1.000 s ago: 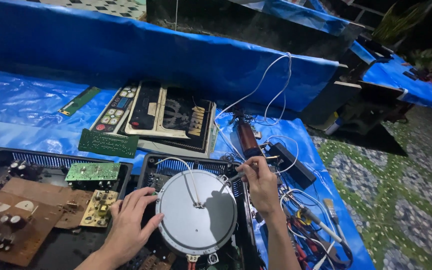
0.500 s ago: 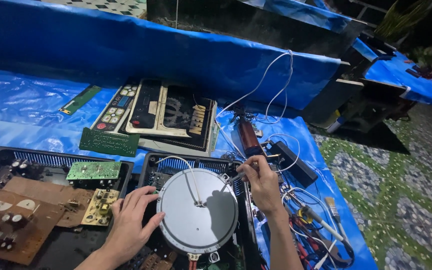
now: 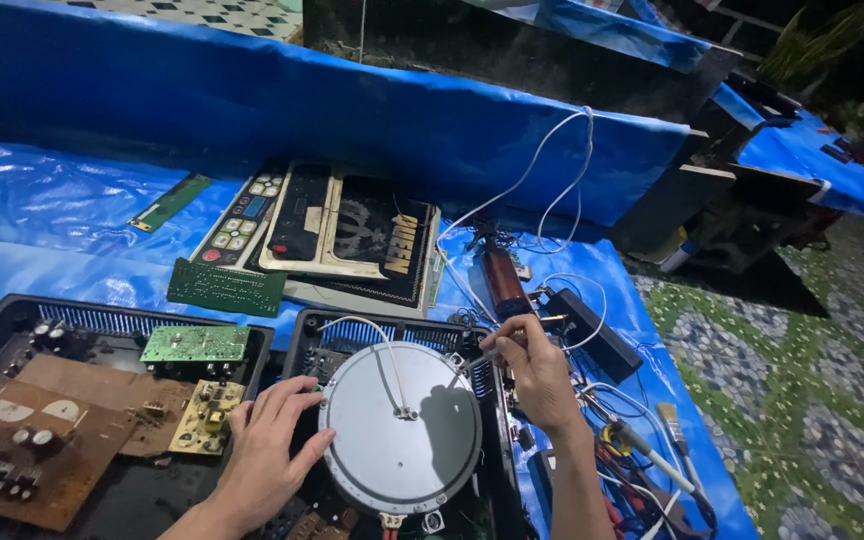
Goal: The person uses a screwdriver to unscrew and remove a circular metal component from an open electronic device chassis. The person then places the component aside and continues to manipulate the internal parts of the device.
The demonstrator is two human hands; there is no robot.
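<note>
Our left hand (image 3: 270, 455) lies flat, fingers spread, against the disc's (image 3: 400, 428) left rim; our right hand (image 3: 534, 368) pinches a thin tool at its upper right edge. Left of the disc we count two open casings, three green boards (image 3: 195, 343).

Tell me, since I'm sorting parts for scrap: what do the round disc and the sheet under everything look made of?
The round disc under the left hand looks like metal, probably aluminium: pale grey, matte, with a soft sheen. The sheet looks like plastic tarpaulin: bright blue, glossy, wrinkled and creased.
</note>
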